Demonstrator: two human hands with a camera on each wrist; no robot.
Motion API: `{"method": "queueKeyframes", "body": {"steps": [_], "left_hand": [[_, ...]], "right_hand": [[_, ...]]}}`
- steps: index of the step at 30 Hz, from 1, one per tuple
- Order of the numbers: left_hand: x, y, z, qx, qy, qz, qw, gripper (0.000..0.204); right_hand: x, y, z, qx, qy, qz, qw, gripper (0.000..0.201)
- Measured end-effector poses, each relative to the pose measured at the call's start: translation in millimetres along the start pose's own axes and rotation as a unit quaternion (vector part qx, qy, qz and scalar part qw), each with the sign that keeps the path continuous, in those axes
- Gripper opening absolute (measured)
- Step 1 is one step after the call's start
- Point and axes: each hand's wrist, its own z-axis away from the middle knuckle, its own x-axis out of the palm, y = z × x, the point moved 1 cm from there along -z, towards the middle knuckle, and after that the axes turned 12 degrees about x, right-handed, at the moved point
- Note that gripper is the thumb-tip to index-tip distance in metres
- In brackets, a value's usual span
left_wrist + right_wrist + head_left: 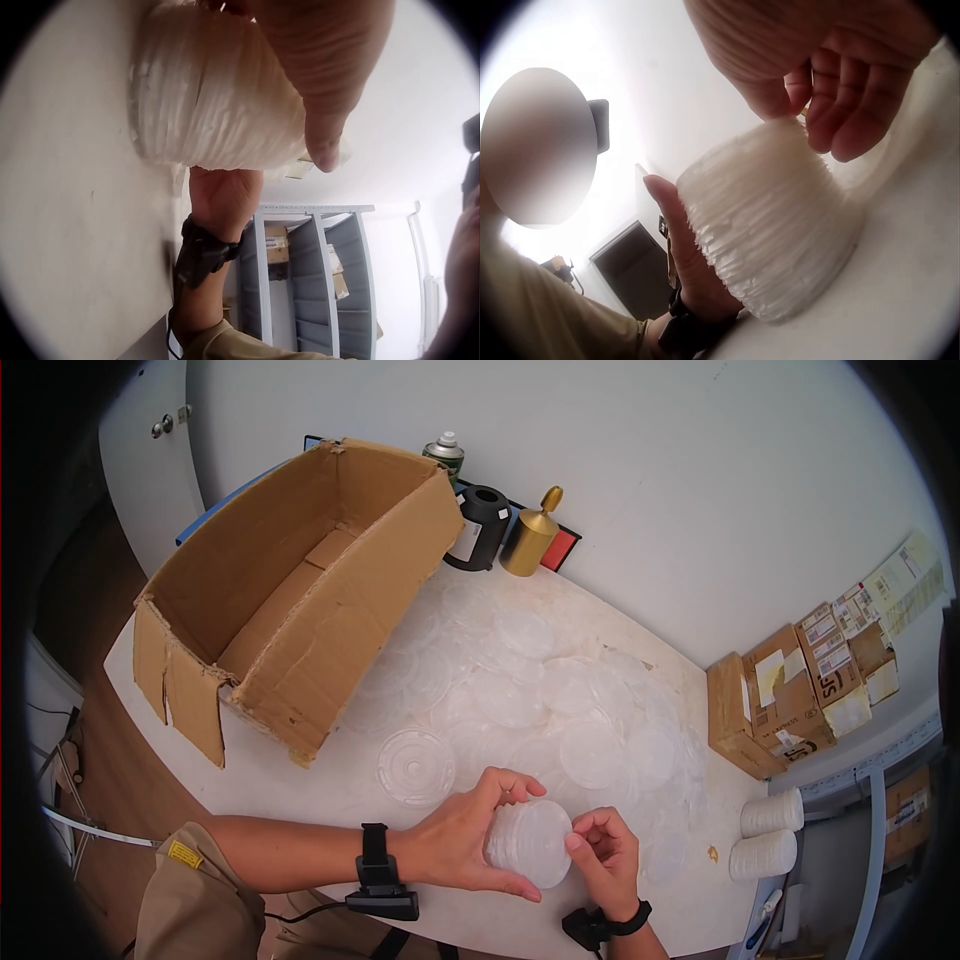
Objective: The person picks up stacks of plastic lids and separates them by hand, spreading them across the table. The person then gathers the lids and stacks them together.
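Observation:
A thick stack of translucent plastic lids [530, 844] lies sideways near the table's front edge. My left hand [462, 842] grips it from the left, fingers over the far side and thumb along the near side. At the right end face, my right hand [608, 863] pinches the stack's rim between thumb and fingers. The right wrist view shows the stack's ridged edges [769, 225] with the right hand [832, 75] at its upper end. Beyond the stack lie many loose lids [590, 750], and a single lid [415, 766] is flat beside the left hand.
A large open cardboard box [340, 630] stands at the left back. Behind it are a spray can [446, 452], a black container [483, 530] and a gold container [529, 540]. Two lid stacks [765, 855] sit at the right edge, near taped cartons [785, 700].

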Motion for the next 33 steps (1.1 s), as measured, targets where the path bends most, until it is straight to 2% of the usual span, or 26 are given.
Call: {"method": "queueKeyframes", "body": {"steps": [4, 14, 16, 26, 33], "left_hand": [[-0.1, 0.4, 0.1, -0.037, -0.013, 0.033, 0.999, 0.093], [-0.5, 0.5, -0.5, -0.041, -0.017, 0.03, 0.999, 0.091], [-0.3, -1.8, -0.2, -0.001, 0.0, -0.008, 1.0, 0.09], [-4.5, 4.7, -4.2, -0.009, -0.002, -0.022, 1.0, 0.087], [-5.4, 3.2, -5.6, 0.039, -0.004, -0.047, 0.998, 0.081]], "right_hand": [[1.3, -1.5, 0.5, 0.001, 0.001, -0.005, 1.0, 0.014], [1.5, -0.6, 0.5, -0.002, 0.003, 0.001, 1.0, 0.014], [2.1, -0.8, 0.6, -0.004, 0.002, 0.002, 1.0, 0.014], [6.1, 0.6, 0.2, -0.028, 0.018, -0.007, 0.999, 0.022], [6.0, -0.8, -0.1, 0.003, -0.019, 0.006, 1.0, 0.027]]}}
